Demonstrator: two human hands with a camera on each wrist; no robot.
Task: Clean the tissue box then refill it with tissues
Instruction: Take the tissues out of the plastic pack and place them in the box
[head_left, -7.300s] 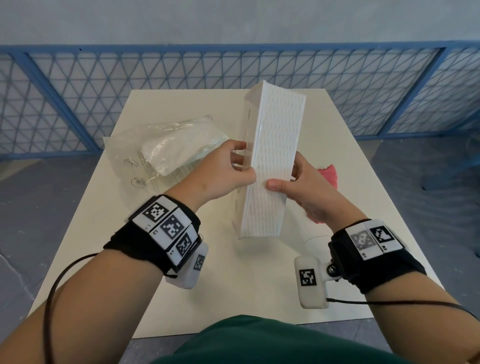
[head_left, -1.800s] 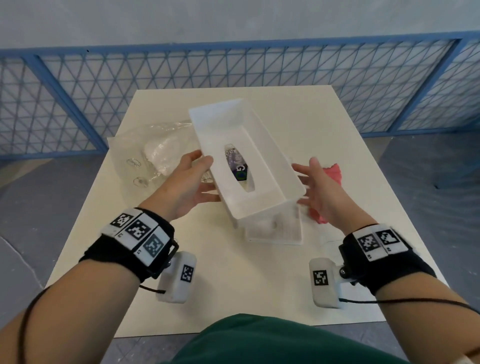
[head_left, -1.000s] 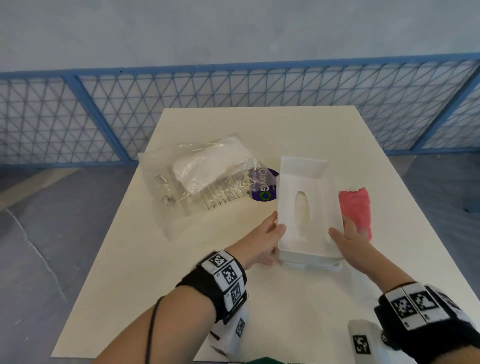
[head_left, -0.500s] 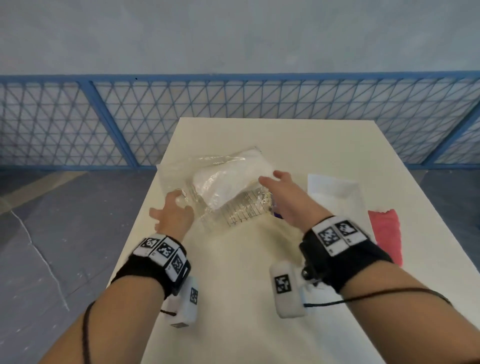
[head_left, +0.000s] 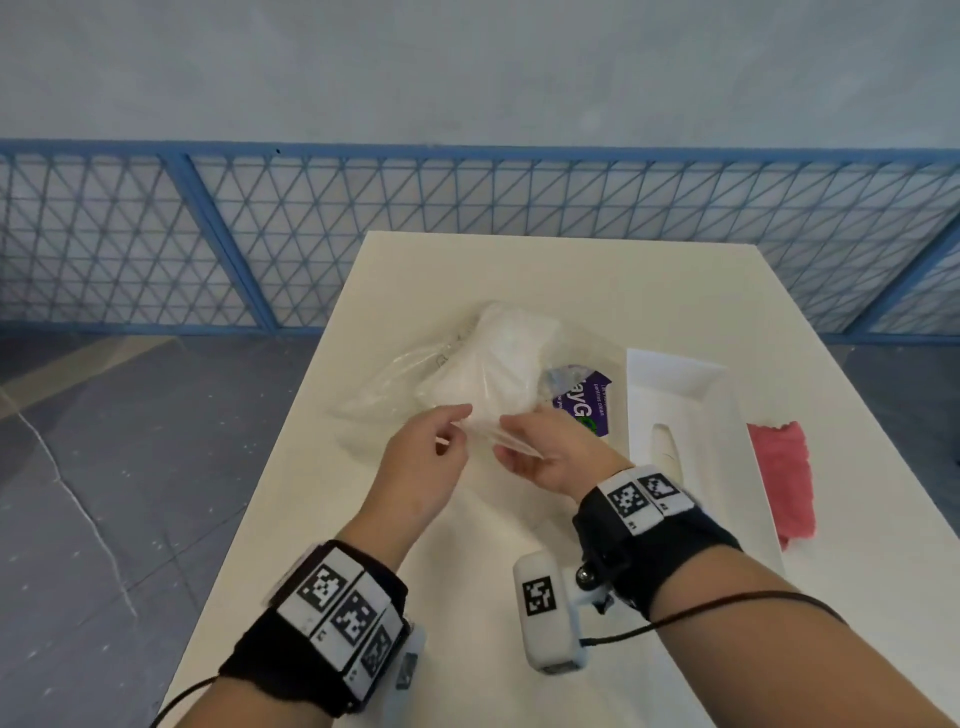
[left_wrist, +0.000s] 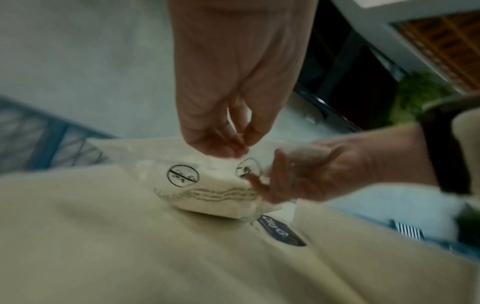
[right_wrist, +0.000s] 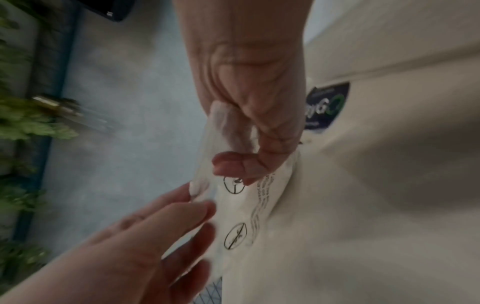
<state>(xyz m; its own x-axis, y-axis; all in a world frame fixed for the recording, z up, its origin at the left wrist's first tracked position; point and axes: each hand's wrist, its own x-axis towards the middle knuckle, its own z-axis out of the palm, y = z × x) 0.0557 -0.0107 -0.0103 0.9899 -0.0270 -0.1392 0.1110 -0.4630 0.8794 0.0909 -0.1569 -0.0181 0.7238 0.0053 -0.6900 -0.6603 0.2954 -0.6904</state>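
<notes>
A pack of white tissues (head_left: 498, 358) in a clear plastic bag lies at mid-table. My left hand (head_left: 457, 428) and right hand (head_left: 506, 441) meet at its near edge. In the right wrist view my right hand (right_wrist: 233, 170) pinches a fold of the clear plastic between thumb and fingers. My left hand (left_wrist: 240, 144) closes its fingertips on the film beside it. The white tissue box (head_left: 675, 395) rests to the right with its open side up, and its oval slot (head_left: 665, 449) shows in the floor. Neither hand touches it.
A pink cloth (head_left: 784, 483) lies right of the box, near the table's right edge. A purple label (head_left: 587, 410) sits between the bag and the box. The cream table (head_left: 571, 280) ends close on the left. A blue mesh fence (head_left: 260, 234) runs behind it.
The box was set down on the table, open side up. Both hands left it and went to the tissue bag. They now pinch the bag's near edge close together.
</notes>
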